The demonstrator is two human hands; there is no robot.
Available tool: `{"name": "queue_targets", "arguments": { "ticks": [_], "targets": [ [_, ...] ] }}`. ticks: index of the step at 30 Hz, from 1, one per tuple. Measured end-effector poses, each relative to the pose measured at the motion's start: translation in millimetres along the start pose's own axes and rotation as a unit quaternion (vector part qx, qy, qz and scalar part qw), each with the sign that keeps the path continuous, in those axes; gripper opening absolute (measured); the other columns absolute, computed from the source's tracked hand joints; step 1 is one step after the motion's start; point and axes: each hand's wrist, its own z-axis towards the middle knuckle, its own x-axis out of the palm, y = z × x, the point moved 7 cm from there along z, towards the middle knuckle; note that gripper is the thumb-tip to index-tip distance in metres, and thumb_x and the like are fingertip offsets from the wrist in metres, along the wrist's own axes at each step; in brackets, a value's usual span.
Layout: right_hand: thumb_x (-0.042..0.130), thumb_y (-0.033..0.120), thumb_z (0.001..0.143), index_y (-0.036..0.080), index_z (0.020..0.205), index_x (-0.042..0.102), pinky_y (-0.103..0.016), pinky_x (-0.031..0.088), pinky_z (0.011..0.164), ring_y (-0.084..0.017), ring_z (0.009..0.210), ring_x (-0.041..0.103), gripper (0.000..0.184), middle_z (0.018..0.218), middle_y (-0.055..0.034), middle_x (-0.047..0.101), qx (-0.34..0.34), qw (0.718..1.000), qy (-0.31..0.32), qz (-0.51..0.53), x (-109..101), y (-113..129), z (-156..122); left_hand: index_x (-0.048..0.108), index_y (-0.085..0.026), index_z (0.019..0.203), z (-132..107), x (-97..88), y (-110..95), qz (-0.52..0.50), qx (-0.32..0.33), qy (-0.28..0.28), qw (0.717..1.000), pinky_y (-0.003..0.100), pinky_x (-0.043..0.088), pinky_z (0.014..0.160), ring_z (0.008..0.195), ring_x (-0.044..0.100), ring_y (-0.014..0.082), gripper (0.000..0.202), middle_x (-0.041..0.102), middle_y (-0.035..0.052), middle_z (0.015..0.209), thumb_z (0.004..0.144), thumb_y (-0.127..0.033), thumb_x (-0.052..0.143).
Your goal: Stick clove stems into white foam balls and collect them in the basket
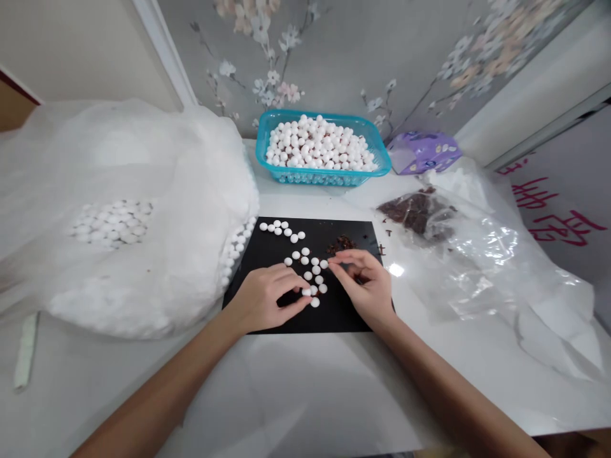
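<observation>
Left hand [267, 299], fingers curved and half open, rests its fingertips on white beads [315, 302] scattered across a black mat [334, 232]; right hand [363, 286] pinches beside them, its hold unclear.

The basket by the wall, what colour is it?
The basket is turquoise blue, clearest in the head view.
</observation>
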Motion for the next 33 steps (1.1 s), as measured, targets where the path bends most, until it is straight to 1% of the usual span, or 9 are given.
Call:
{"name": "queue_targets", "arguments": {
  "ticks": [4,8,10,13,16,19,25,29,33],
  "targets": [
    [0.064,0.028,0.076,0.019,0.087,0.057,-0.021,0.032,0.042,-0.005,0.042,0.035,0.015,0.083,-0.0035,0.069,0.031,0.997,0.056,0.048,14,-4,-4,0.062,-0.020,0.081,-1,8.5,6,0.016,-0.024,0.052,0.998,0.022,0.036,0.055,0.057,0.049,0.0094,0.010,0.053,-0.0035,0.058,0.081,-0.028,0.056],
    [0.064,0.030,0.075,0.019,0.082,0.058,-0.020,0.029,0.039,-0.005,0.041,0.033,0.014,0.076,-0.0015,0.068,0.039,0.994,0.081,0.056,24,-6,-8,0.062,-0.020,0.076,-2,11.1,13,0.050,-0.052,0.054,0.996,0.022,0.032,0.051,0.052,0.047,0.0080,0.012,0.050,-0.0051,0.055,0.080,-0.030,0.057],
    [0.064,0.028,0.076,0.020,0.082,0.058,-0.020,0.031,0.040,-0.005,0.041,0.035,0.011,0.076,-0.0004,0.068,0.011,0.996,0.080,0.031,26,-2,-11,0.063,-0.020,0.075,-2,10.2,14,0.057,-0.056,0.038,0.996,0.021,0.032,0.051,0.051,0.047,0.0072,0.013,0.050,-0.0056,0.054,0.079,-0.031,0.058],
    [0.062,0.023,0.077,0.021,0.080,0.059,-0.019,0.034,0.041,-0.004,0.041,0.037,0.005,0.074,0.0019,0.066,-0.056,0.995,0.064,-0.045,27,6,-17,0.063,-0.019,0.073,-2,8.2,15,0.063,-0.057,0.015,0.996,0.020,0.032,0.049,0.049,0.047,0.0066,0.018,0.049,-0.0062,0.052,0.078,-0.036,0.061],
    [0.060,0.019,0.078,0.021,0.078,0.060,-0.018,0.034,0.041,-0.004,0.040,0.038,0.002,0.061,0.0051,0.060,-0.127,0.983,0.050,-0.124,29,15,-22,0.063,-0.018,0.069,-2,5.4,15,0.074,-0.051,-0.010,0.996,0.020,0.032,0.049,0.048,0.047,0.0067,0.026,0.049,-0.0062,0.049,0.078,-0.042,0.061],
    [0.057,0.018,0.080,0.020,0.077,0.060,-0.017,0.033,0.041,-0.004,0.039,0.038,0.005,0.053,0.0068,0.053,-0.185,0.967,0.058,-0.166,33,23,-26,0.063,-0.018,0.067,-2,3.7,14,0.084,-0.038,-0.026,0.995,0.020,0.032,0.049,0.048,0.046,0.0066,0.028,0.049,-0.0061,0.048,0.080,-0.042,0.059],
    [0.054,0.017,0.082,0.021,0.078,0.058,-0.017,0.033,0.041,-0.004,0.040,0.040,0.006,0.056,0.0064,0.055,-0.207,0.961,0.081,-0.167,35,23,-27,0.064,-0.018,0.065,-3,4.5,14,0.094,-0.031,-0.026,0.995,0.021,0.030,0.047,0.047,0.046,0.0069,0.030,0.049,-0.0059,0.047,0.080,-0.043,0.058],
    [0.054,0.013,0.080,0.021,0.079,0.054,-0.017,0.034,0.043,-0.004,0.043,0.044,0.008,0.063,0.0053,0.061,-0.210,0.961,0.096,-0.152,36,19,-28,0.064,-0.018,0.064,-3,6.0,16,0.090,-0.041,-0.020,0.995,0.021,0.031,0.049,0.048,0.047,0.0071,0.029,0.051,-0.0054,0.049,0.081,-0.041,0.058],
    [0.052,0.009,0.079,0.022,0.074,0.050,-0.017,0.034,0.043,-0.005,0.045,0.046,0.014,0.071,0.0042,0.064,-0.201,0.964,0.130,-0.116,39,18,-28,0.064,-0.018,0.065,-3,7.3,15,0.096,-0.041,-0.012,0.994,0.022,0.031,0.049,0.048,0.046,0.0071,0.030,0.050,-0.0052,0.049,0.082,-0.041,0.055]
  ]
}}
